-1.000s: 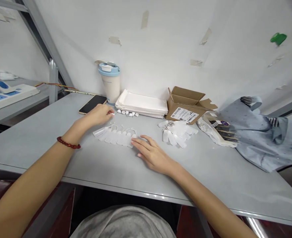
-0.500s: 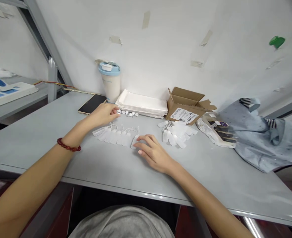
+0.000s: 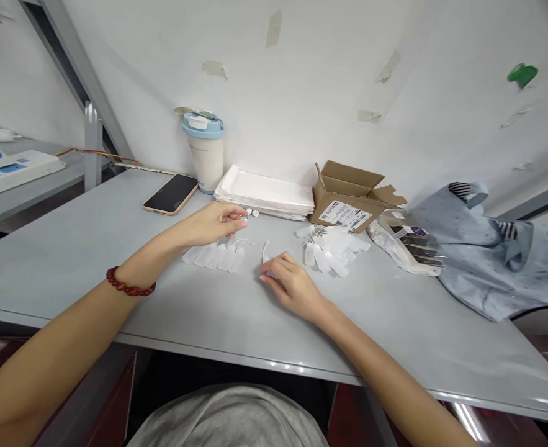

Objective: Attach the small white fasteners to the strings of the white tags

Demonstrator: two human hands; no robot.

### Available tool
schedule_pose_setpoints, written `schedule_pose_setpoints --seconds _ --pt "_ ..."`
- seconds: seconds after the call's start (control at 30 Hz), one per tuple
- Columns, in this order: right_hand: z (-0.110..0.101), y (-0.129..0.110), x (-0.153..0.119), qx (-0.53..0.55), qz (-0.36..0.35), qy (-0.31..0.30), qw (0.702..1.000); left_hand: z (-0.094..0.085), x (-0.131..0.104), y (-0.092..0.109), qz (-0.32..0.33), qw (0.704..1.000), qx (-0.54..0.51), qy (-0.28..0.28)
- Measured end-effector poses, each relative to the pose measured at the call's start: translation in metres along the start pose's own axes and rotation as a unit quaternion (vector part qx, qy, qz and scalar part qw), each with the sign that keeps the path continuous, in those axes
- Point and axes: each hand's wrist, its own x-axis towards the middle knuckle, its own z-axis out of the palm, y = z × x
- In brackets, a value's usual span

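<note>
My left hand (image 3: pixel 213 223) is closed in a pinch on a small white piece (image 3: pixel 244 218), just in front of a few more small white pieces (image 3: pixel 254 213). Below its fingers a row of translucent white tags (image 3: pixel 213 256) with loops lies on the grey table. My right hand (image 3: pixel 290 282) has its fingertips closed on one white tag (image 3: pixel 265 256), mostly hidden under them, its loop pointing away from me. Right of that hand lies a fanned pile of similar tags (image 3: pixel 332 248).
A phone (image 3: pixel 171 194), a lidded cup (image 3: pixel 206 155), stacked white envelopes (image 3: pixel 271 192) and an open cardboard box (image 3: pixel 348 198) stand along the wall. To the right are a plastic packet (image 3: pixel 408 245) and blue-grey cloth (image 3: pixel 501 261). A power strip (image 3: pixel 13 171) sits far left.
My left hand has moved right, from the left end of the small white pieces, and now pinches one. My right hand has closed on the single tag and shifted it slightly right.
</note>
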Motion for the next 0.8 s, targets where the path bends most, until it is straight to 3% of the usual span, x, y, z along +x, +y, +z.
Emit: schedule_pose_setpoints --seconds 0.1,0.23,0.4,0.6,0.8 --pt "0.002 0.003 -0.002 -0.003 0.043 0.030 0.999 0.001 -0.002 0.003 0.011 1.000 0.001 -0.013" --pt "0.001 0.003 -0.002 0.026 0.185 0.070 0.980 0.002 -0.005 0.008 0.041 0.998 0.020 -0.053" --pt "-0.003 0.002 -0.001 0.012 0.326 0.059 0.943 0.004 -0.008 0.012 0.032 0.996 -0.013 -0.083" --pt "-0.009 0.002 0.001 -0.057 0.373 0.039 0.925 0.007 -0.007 0.010 0.006 0.994 -0.056 -0.097" --pt "-0.013 0.004 0.001 -0.061 0.349 0.011 0.935 0.012 -0.008 0.013 -0.011 0.990 -0.094 -0.105"
